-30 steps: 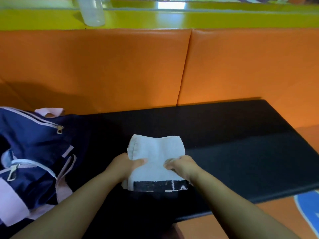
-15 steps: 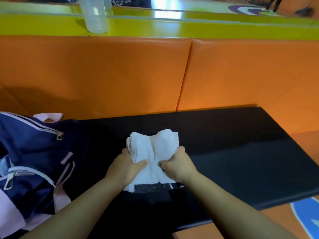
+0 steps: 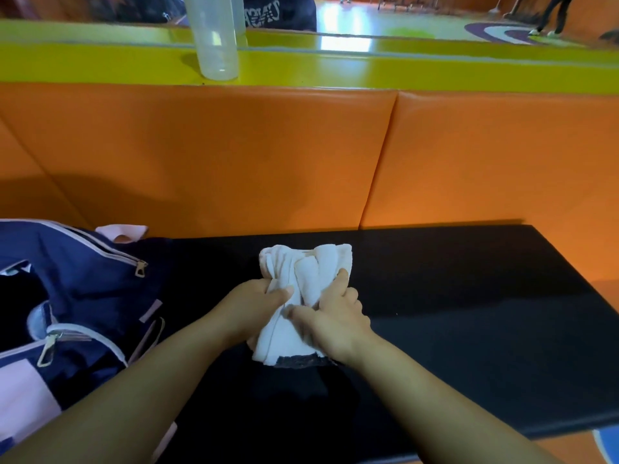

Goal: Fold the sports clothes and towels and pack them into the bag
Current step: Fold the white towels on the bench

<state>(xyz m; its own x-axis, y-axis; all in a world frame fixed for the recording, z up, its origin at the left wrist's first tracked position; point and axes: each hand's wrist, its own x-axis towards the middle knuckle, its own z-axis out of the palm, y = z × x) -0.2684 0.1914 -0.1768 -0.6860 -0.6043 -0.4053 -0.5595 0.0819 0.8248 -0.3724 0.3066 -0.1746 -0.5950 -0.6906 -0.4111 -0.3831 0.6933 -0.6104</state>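
A folded white towel (image 3: 315, 267) with a dark band at its near edge lies bunched on the black bench (image 3: 469, 296). My left hand (image 3: 249, 308) grips its left side, thumb pressed into the cloth. From the right, my right hand (image 3: 335, 321) grips the towel with its fingers curled into the folds. Both hands squeeze the towel narrow in the middle. A navy and pink bag (image 3: 77, 296) sits at the left with its zippers undone and its dark inside showing.
An orange padded backrest (image 3: 234, 155) rises behind the bench, topped by a yellow ledge (image 3: 402, 70) carrying a clear plastic bottle (image 3: 214, 38). Beyond the ledge a person's legs stand on the floor at far right. Orange floor lies right of the bench.
Both hands moved closer together and squeezed the flat folded towel into a narrower bunched bundle. The view tilted up a little.
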